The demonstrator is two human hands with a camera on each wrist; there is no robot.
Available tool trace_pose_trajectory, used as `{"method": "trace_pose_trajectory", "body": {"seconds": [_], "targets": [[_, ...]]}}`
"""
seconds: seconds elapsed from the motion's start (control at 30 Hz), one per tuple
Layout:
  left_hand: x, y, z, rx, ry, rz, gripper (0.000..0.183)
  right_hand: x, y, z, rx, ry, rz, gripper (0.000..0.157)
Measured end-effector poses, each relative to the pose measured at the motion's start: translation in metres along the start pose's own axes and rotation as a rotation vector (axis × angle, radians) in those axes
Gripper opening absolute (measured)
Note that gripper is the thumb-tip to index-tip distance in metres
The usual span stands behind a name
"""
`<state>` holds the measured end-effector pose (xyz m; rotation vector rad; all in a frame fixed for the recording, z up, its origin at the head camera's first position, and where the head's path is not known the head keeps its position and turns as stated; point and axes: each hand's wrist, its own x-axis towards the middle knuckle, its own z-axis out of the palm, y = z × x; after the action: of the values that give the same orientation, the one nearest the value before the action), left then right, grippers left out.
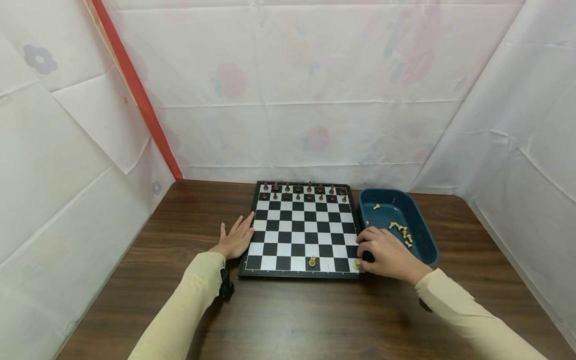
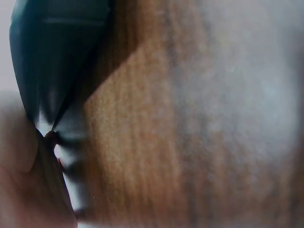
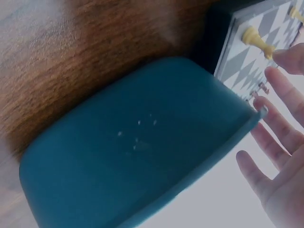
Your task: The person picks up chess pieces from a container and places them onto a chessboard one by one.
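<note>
A black-and-white chessboard (image 1: 285,236) lies on the table. My left hand (image 1: 236,239) rests beside its left edge with fingers spread, the fingertips at the rim. At the near right corner stands a pale yellow chess piece (image 3: 255,39). My right hand (image 1: 388,254) is over that corner; in the right wrist view its thumb (image 3: 290,58) is at the piece's head and the other fingers are apart. Whether the thumb touches it is hard to tell. Another yellow chess piece (image 1: 312,261) stands on the nearest row. Dark brown chess pieces (image 1: 298,196) fill the two far rows.
A blue plastic tub (image 1: 425,235) sits against the board's right side, with several loose yellow pieces (image 1: 402,231) in it. Brown wooden tabletop (image 1: 288,320) extends in front. White sheeting (image 1: 288,90) hangs behind and at both sides.
</note>
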<state>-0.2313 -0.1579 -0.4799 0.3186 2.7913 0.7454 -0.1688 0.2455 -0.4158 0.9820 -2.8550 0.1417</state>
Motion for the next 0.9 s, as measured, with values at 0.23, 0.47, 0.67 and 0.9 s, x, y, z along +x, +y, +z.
{"method": "trace_pose_trajectory", "body": {"seconds": [0.23, 0.47, 0.67, 0.9], "targets": [[0.002, 0.001, 0.001, 0.001, 0.007, 0.01, 0.055, -0.006, 0.011, -0.01, 0.005, 0.07, 0.0, 0.008], [0.003, 0.0, 0.002, 0.006, 0.003, 0.008, 0.055, -0.008, 0.024, -0.023, -0.024, 0.097, 0.036, 0.008], [0.002, -0.001, 0.002, -0.011, 0.002, 0.02, 0.054, -0.007, 0.04, -0.029, -0.028, 0.09, 0.048, 0.008], [0.001, -0.002, 0.002, -0.019, 0.005, 0.014, 0.054, 0.002, 0.059, -0.025, -0.022, 0.022, 0.113, 0.007]]}}
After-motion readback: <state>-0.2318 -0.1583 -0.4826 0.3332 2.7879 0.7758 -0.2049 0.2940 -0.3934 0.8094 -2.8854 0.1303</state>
